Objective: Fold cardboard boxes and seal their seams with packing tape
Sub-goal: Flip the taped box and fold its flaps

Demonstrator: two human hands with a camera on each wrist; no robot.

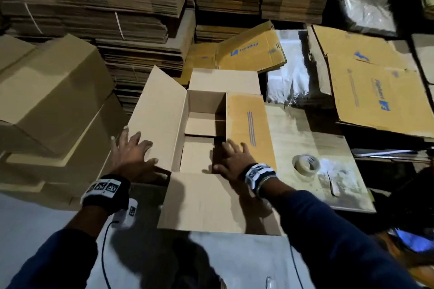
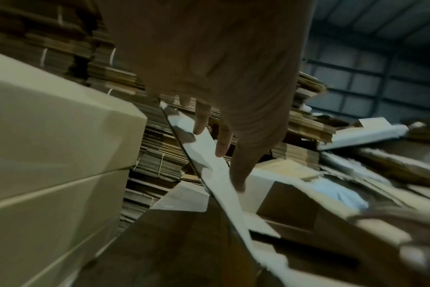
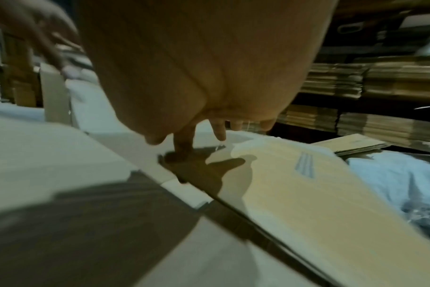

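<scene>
Now the open box (image 1: 204, 129) is sitting at the centre of the frame, its long axis running from bottom to top. The left hand (image 1: 132, 157) is lying with fingers spread on the left long flap (image 1: 157, 115), while the right hand (image 1: 232, 159), also spread, is resting on the right long flap (image 1: 249, 124). Each flap is lying directly under its own hand, the tape roll (image 1: 306, 164) lower right, nearer the right hand.

Both forearms clad in dark navy long sleeves (image 1: 333, 225); left wrist carries a black strap (image 1: 105, 192) bearing white square black-patterned markers; right wrist strap (image 1: 259, 175) likewise marked; thin black cable (image 1: 103, 253) trails from left wrist unit.
</scene>
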